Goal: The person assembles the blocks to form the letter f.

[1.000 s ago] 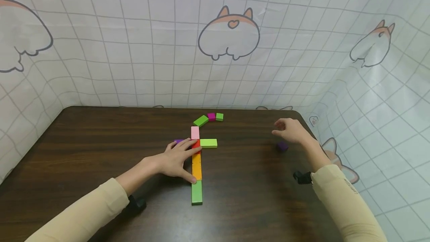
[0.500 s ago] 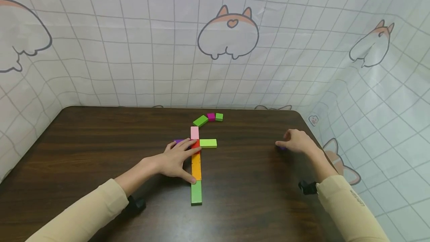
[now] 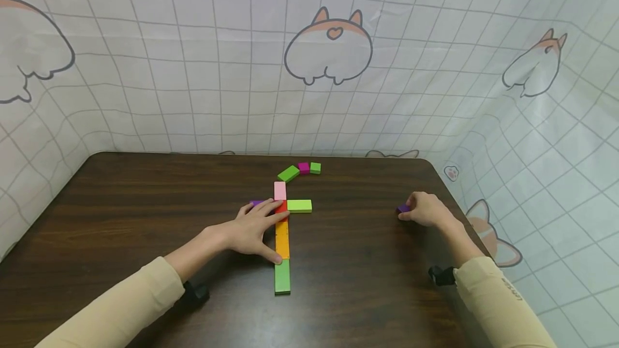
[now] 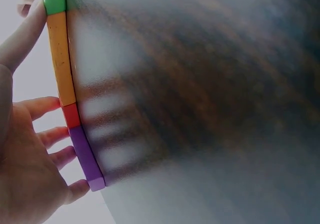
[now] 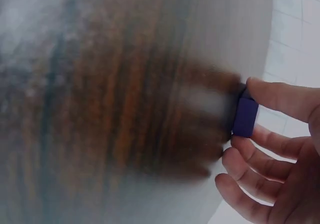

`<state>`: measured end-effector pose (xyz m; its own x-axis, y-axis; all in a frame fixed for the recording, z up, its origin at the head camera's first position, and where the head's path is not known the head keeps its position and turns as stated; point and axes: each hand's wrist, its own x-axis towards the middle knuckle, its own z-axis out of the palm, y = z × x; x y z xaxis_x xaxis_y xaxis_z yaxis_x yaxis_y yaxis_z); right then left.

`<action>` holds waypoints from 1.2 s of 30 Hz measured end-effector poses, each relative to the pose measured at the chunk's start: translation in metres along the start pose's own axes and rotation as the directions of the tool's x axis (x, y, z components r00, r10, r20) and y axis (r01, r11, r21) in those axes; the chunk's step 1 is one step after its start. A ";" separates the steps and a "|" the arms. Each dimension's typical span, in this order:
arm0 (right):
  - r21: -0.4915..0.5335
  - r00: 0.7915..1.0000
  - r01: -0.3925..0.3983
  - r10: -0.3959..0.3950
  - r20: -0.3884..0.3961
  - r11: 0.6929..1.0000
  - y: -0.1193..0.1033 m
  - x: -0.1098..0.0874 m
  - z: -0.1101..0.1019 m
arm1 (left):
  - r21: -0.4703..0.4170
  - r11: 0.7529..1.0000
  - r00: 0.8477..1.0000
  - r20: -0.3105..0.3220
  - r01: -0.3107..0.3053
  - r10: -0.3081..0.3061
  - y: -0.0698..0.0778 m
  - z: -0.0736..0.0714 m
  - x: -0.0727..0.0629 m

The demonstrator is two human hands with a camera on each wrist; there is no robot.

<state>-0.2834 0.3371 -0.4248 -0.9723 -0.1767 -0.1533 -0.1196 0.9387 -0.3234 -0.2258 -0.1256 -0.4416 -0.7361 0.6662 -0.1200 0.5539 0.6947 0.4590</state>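
Observation:
With thumb and fingers, my right hand (image 3: 425, 210) pinches a small purple block (image 5: 245, 117) at the right side of the table. My left hand (image 3: 249, 231) lies spread over a row of blocks, its fingertips touching them. From near to far the row has a green block (image 3: 282, 277), an orange block (image 3: 282, 240), a red block (image 3: 279, 208) partly under the fingers, and a pink block (image 3: 280, 190). A lime block (image 3: 299, 206) sticks out to the right of the red one. On the left a longer purple block (image 4: 87, 159) lies mostly behind my fingers.
Beyond the pink block, a green block (image 3: 288, 174) lies slanted, beside a magenta cube (image 3: 303, 168) and a small green cube (image 3: 315, 168). The dark wooden table (image 3: 348, 283) ends at a white gridded cloth (image 3: 208, 58) behind and on the right.
My right hand has come down onto the small purple block and taken it between thumb and fingers. My left hand stays on the row of blocks.

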 end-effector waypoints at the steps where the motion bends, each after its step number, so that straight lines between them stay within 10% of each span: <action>1: -0.002 1.000 0.004 -0.004 -0.005 1.000 0.000 0.001 0.001 | 0.001 1.000 1.000 0.000 -0.001 0.001 0.000 0.000 0.000; 36: 0.101 0.967 0.155 -0.130 -0.219 0.983 -0.038 0.036 0.005 | 0.008 1.000 1.000 0.006 0.009 -0.009 0.002 -0.004 0.001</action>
<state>-0.3124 0.2939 -0.4229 -0.9686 -0.2285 0.0979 -0.2482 0.8652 -0.4357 -0.2272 -0.1243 -0.4367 -0.7389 0.6612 -0.1296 0.5502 0.7032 0.4504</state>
